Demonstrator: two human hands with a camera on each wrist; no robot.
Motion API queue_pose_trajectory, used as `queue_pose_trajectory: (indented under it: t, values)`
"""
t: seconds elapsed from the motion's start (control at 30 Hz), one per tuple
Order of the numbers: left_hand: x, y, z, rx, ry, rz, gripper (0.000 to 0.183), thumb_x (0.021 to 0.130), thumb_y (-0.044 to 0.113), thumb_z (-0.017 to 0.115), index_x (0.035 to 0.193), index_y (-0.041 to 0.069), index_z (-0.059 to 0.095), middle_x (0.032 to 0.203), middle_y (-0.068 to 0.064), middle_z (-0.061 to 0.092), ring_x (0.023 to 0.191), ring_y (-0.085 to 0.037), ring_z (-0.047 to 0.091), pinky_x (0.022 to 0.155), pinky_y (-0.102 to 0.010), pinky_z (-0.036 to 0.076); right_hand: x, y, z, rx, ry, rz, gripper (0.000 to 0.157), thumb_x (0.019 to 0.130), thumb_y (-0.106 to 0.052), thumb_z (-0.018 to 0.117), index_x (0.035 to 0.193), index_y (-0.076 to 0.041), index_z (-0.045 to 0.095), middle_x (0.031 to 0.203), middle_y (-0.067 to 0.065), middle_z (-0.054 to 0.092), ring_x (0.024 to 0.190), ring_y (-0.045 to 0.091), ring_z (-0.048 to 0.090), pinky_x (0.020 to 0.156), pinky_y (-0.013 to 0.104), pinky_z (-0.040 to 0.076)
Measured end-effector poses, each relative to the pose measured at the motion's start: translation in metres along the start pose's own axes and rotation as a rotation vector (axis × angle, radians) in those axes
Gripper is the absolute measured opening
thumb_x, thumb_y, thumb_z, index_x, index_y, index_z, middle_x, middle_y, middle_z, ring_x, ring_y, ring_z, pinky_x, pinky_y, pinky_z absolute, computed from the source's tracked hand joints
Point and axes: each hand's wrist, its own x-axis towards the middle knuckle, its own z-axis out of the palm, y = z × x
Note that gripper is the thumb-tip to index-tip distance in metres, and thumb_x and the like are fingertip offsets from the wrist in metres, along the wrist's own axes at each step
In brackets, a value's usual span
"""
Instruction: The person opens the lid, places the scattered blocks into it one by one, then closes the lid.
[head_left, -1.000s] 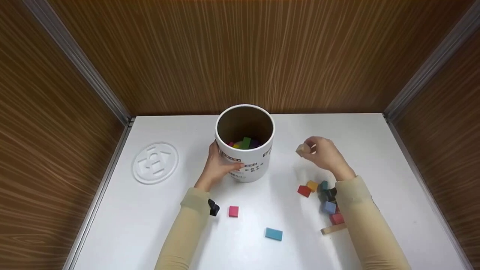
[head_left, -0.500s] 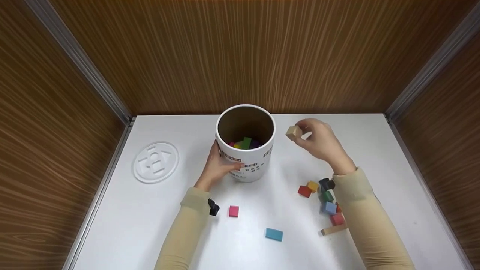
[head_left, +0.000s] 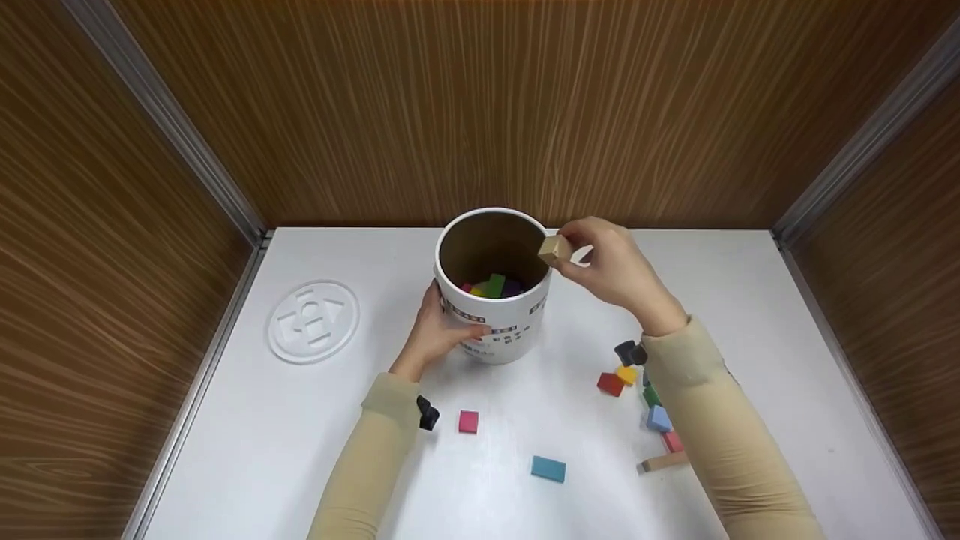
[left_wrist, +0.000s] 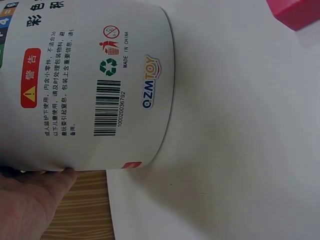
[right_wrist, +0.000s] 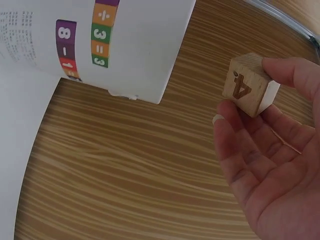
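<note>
Left hand (head_left: 441, 331): curved round the white tub (head_left: 516, 319).
Right hand (head_left: 613, 266): pinching a wooden cube (head_left: 553, 249) near the tub.
Inside: coloured blocks (head_left: 495, 286).

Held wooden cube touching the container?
Apart: right wrist view shows wood-grain panel between the wooden cube and the container.

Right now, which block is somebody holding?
The wooden cube marked 4, pinched by the right hand; the other blocks lie on the table or inside the tub.
</note>
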Motion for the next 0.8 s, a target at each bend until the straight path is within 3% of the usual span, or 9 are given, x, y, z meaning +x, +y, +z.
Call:
queue_pose_trajectory:
  t: [0.23,0.53,0.8]
  values:
    - [0.002,0.002,0.003,-0.009,-0.013,-0.011,0.135,0.054,0.053,0.093,0.157,0.024,0.01,0.158,-0.004,0.026,0.142,-0.018,0.027,0.118,-0.042,0.022,0.009,-0.007,0.005,0.018,-0.026,-0.003,0.027,0.087,-0.012,0.074,0.112,-0.004,0.065,0.105,0.007,0.063,0.097,0.022,0.059,0.082,0.043,0.056]
    - [0.002,0.003,0.004,0.0,-0.009,-0.021,0.137,0.053,0.056,0.093,0.157,0.023,0.011,0.156,0.002,0.027,0.142,-0.017,0.026,0.118,-0.04,0.021,0.022,-0.007,0.02,0.009,-0.068,-0.024,0.031,0.087,-0.009,0.073,0.115,0.001,0.063,0.105,0.01,0.062,0.096,0.021,0.061,0.081,0.035,0.057]
    - [0.003,0.003,0.006,0.013,-0.014,0.001,0.134,0.055,0.053,0.093,0.157,0.023,0.012,0.156,0.0,0.028,0.142,-0.017,0.027,0.118,-0.039,0.023,0.015,0.004,0.018,0.001,-0.095,0.012,0.041,0.091,-0.016,0.071,0.128,-0.001,0.06,0.118,0.011,0.059,0.101,0.025,0.063,0.08,0.036,0.058]
